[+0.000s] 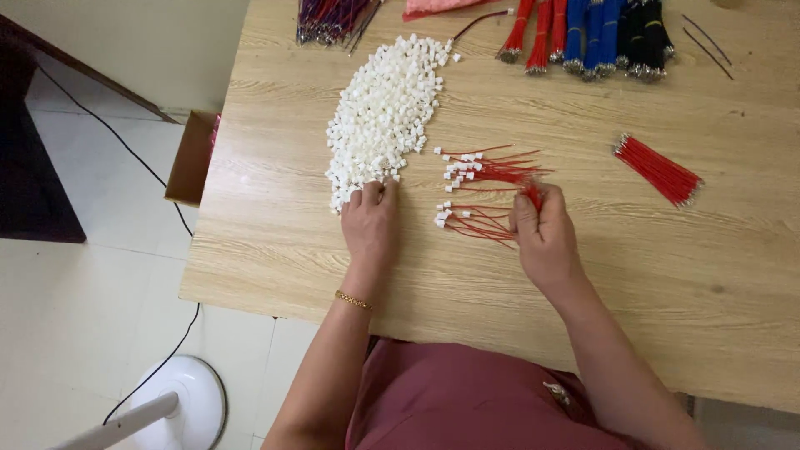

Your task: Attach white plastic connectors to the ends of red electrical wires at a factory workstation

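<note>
Left hand (370,218) fingertips in white connector pile (383,112); right hand (542,233) pinching red wires (492,171).

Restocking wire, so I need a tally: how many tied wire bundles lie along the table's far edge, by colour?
Red bundles: 3
Blue bundles: 2, possibly 3, tightly packed
Black bundles: 2
Total: 7
The loose red bunch lying mid-table is not counted.
</note>
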